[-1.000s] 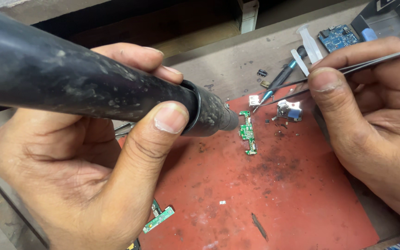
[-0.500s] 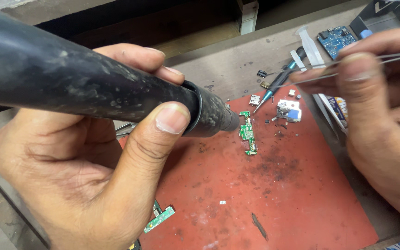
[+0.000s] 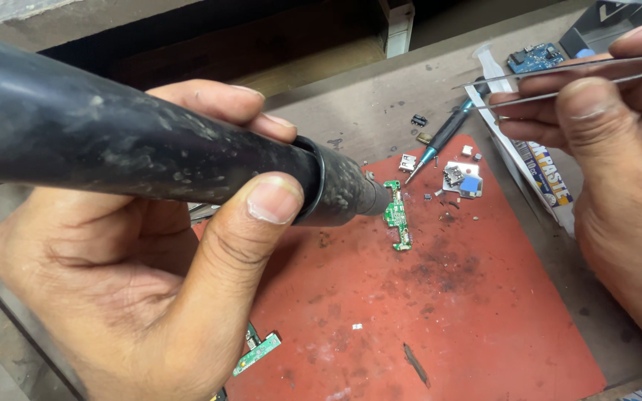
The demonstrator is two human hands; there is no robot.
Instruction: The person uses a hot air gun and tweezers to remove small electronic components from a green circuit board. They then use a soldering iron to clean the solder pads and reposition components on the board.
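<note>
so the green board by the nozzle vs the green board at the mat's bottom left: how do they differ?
The green board by the nozzle lies fully on the red mat, right at the tip of the black hot-air handle held in the left hand. The lower green board sits at the mat's edge, partly hidden by that hand, away from the tool. The first runs near-vertical, the second diagonal. Both are small, narrow and green.

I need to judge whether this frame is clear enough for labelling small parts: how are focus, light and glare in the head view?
Head view: the small green circuit board on the red work mat is sharp; the thick black tool barrel in the left hand looms large and soft, with dull sheen; light is even, shadows faint; the right hand with thin metal tweezers is cut off by the frame edge.
</note>
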